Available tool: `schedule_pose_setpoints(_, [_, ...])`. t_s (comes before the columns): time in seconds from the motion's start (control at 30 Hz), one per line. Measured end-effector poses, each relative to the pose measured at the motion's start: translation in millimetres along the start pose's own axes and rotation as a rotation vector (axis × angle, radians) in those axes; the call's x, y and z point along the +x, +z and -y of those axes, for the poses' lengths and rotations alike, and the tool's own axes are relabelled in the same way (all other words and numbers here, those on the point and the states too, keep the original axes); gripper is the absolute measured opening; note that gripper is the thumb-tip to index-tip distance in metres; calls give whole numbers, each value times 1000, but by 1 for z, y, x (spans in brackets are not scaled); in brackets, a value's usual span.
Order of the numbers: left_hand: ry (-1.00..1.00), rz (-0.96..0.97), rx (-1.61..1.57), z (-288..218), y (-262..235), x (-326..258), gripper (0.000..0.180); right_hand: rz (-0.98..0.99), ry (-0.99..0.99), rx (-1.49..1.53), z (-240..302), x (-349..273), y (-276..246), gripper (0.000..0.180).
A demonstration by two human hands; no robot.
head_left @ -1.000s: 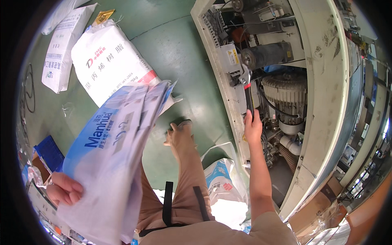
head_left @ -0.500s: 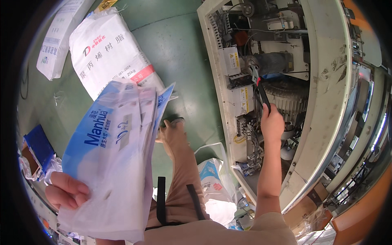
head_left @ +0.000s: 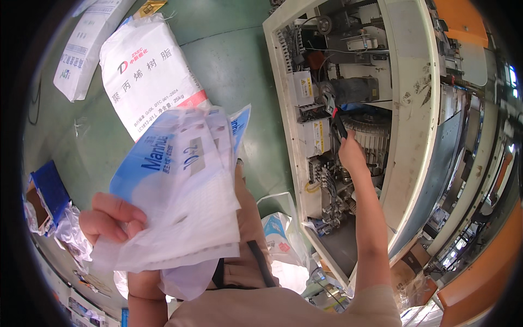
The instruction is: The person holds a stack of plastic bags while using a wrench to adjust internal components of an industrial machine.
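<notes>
Two hands are at work, far apart from each other. Nearest the camera, the left hand (head_left: 111, 220) is closed on a sheaf of empty white-and-blue woven bags (head_left: 180, 191), fingers curled over the lower left edge and pinching the layers together. The sheaf fans upward and to the right from that grip, hiding much of the person's lap and tan trousers (head_left: 248, 218).

The right arm reaches out along the right side of the view, and the right hand (head_left: 351, 155) is wrapped around the red-and-black handle of an adjustable wrench (head_left: 333, 114). The wrench points up from the fist, its steel head lying against the parts inside the open machine cabinet (head_left: 414, 136), just below a grey motor housing (head_left: 354, 87). Whether the head actually bites on a fitting cannot be told. Beside the hand sit white boxes with yellow warning labels (head_left: 313, 136) and a ribbed white fan cover (head_left: 373, 139).

Below the cabinet, near the person's knee, lies a crumpled plastic bag (head_left: 278, 234). Farther off on the green floor (head_left: 229, 54) lies a full white sack with red print (head_left: 150, 71), with another white sack (head_left: 81, 54) to its left. At the left edge sits a blue box (head_left: 49, 185).
</notes>
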State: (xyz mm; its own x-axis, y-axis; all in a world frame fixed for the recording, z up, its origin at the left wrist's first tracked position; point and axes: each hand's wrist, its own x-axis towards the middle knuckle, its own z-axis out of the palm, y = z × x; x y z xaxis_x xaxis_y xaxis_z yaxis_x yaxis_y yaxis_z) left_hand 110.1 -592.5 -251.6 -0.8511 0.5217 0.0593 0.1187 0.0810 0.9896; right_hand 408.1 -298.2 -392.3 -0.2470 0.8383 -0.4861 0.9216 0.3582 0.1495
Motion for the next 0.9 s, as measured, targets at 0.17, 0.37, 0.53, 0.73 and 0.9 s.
schedule_pose_setpoints(0.17, [-40, 16, -166, 5, -2, 3, 36, 27, 55, -30, 21, 48, 14, 36])
schedule_pose_setpoints(0.37, [-103, -53, -177, 14, -5, -3, 38, -98, 58, -129, 38, 63, 29, 34])
schedule_pose_setpoints(0.53, [-110, -39, -154, 17, -7, 0, 37, -97, 53, -206, 46, 65, -4, 33])
schedule_pose_setpoints(0.73, [-89, -34, -45, 12, -12, 1, 35, -63, -84, -337, 48, 81, -20, 34])
schedule_pose_setpoints(0.9, [-68, -4, 80, 14, -16, 0, 35, -28, -89, -397, 57, 81, -23, 37])
